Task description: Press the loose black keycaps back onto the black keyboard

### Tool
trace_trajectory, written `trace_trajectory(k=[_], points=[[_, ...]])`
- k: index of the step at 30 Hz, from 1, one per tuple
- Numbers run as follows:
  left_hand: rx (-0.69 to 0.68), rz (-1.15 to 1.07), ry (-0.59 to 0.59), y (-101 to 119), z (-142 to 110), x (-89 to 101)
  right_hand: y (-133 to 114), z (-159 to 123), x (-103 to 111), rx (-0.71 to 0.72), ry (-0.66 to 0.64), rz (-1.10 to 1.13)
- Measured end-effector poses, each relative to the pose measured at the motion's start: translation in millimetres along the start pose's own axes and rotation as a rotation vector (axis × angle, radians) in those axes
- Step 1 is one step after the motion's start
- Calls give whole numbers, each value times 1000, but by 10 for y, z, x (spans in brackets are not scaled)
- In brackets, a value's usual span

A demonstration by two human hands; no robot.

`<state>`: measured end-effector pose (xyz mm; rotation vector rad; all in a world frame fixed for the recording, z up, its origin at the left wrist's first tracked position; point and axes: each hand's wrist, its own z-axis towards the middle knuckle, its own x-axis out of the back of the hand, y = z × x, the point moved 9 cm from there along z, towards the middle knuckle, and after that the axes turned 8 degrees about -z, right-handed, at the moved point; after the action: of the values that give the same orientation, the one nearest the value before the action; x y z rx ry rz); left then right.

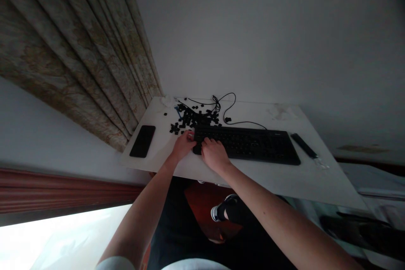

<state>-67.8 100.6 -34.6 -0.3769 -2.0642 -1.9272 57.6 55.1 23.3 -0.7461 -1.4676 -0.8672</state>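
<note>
A black keyboard (249, 145) lies across a white table (278, 177), its cable (228, 112) curling off behind it. A heap of loose black keycaps (190, 119) is scattered beside the keyboard's left end. My left hand (183, 145) rests at that left end, fingers curled at the corner near the keycaps. Just to the right, my right hand (214, 154) lies on the keyboard's left part, fingers bent down onto the keys. Whether either hand pinches a keycap is hidden.
A black phone (143, 141) lies flat at the table's left edge. A slim black bar-shaped object (303, 145) sits to the right of the keyboard. Curtains (79, 50) hang at the left, a white wall stands behind. My legs and a shoe (221, 211) show under the table.
</note>
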Motion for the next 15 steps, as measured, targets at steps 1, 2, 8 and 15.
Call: trace_trajectory(k=[1, 2, 8, 15], points=[[0, -8, -1, -10, 8, 0, 2, -1, -4, 1, 2, 1], [0, -15, -1, -17, 15, 0, 3, -2, -6, 1, 6, -1], [25, -2, 13, -24, 35, -10, 10, -5, -10, 3, 21, 0], [39, 6, 22, -1, 43, -12, -3, -18, -6, 19, 13, -1]])
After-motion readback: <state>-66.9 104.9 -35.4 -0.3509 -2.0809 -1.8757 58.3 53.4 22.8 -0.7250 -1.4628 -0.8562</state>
